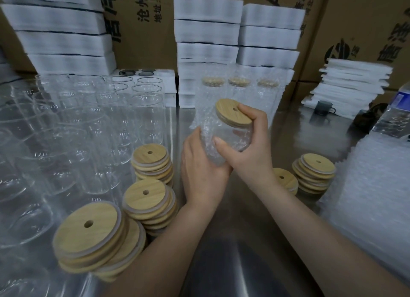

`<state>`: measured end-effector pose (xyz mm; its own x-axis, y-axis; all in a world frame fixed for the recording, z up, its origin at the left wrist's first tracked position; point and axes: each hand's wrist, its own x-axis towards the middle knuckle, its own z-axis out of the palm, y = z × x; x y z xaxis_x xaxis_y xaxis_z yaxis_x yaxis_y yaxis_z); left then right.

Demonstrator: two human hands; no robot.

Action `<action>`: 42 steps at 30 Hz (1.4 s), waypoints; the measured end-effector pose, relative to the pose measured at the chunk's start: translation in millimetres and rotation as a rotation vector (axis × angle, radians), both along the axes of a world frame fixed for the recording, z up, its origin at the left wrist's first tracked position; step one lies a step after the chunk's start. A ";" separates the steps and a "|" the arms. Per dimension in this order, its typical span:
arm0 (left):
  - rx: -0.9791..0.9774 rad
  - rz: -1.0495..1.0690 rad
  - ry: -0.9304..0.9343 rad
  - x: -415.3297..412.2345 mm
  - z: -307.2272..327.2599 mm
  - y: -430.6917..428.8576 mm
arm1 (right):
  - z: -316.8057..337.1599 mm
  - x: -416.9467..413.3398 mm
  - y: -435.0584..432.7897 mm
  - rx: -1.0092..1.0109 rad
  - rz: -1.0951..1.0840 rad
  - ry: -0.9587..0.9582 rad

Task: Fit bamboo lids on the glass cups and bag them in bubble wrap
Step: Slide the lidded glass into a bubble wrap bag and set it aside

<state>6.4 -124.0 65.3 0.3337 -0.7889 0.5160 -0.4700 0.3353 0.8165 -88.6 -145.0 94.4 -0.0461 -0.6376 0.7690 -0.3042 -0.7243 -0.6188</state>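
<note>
Bamboo lid (234, 112) caps a tilted glass cup (238, 134) — left hand (203, 172) at 7 o'clock clasps the bubble-wrap bag (205, 127) round its base, right hand (247, 151) at 4 o'clock grips the cup.

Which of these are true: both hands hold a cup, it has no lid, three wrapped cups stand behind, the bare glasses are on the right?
1. Left hand and right hand both hold the glass cup. True.
2. That cup has no lid. False: a bamboo lid sits on it.
3. Three bagged cups stand behind it. True.
4. Bare glasses stand at the right. False: they stand at the left.
</note>
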 end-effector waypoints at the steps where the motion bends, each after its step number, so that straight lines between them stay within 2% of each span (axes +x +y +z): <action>1: -0.011 -0.001 0.007 -0.2 0.6 0.1 | -0.2 0.5 0.1 0.001 0.002 0.010; 15: -0.130 -0.030 0.098 -4.5 7.4 2.0 | 6.8 -2.1 0.1 -0.047 0.055 0.108; 20: -0.145 -0.089 0.210 -3.5 12.1 3.1 | 9.6 -5.2 1.3 -0.085 0.039 0.144; 22: -0.149 -0.114 0.276 -3.0 14.2 3.6 | 10.7 -4.8 1.6 0.005 0.142 0.035; 25: -0.145 -0.163 0.388 -2.9 16.6 5.0 | 17.4 -4.5 2.3 0.281 0.376 -0.399; 27: -0.139 -0.201 0.430 -2.6 18.7 6.3 | 20.1 -10.8 -1.3 0.408 0.471 -0.588; 31: -0.142 -0.285 0.486 -2.6 21.9 7.8 | 21.2 -19.4 -5.3 0.461 0.552 -0.553; 36: -0.155 -0.330 0.549 -4.7 32.8 9.7 | 26.2 -20.8 -3.9 0.521 0.438 -0.581; 42: -0.188 -0.327 0.560 1.5 46.9 9.5 | 30.1 -20.9 1.4 0.462 0.384 -0.564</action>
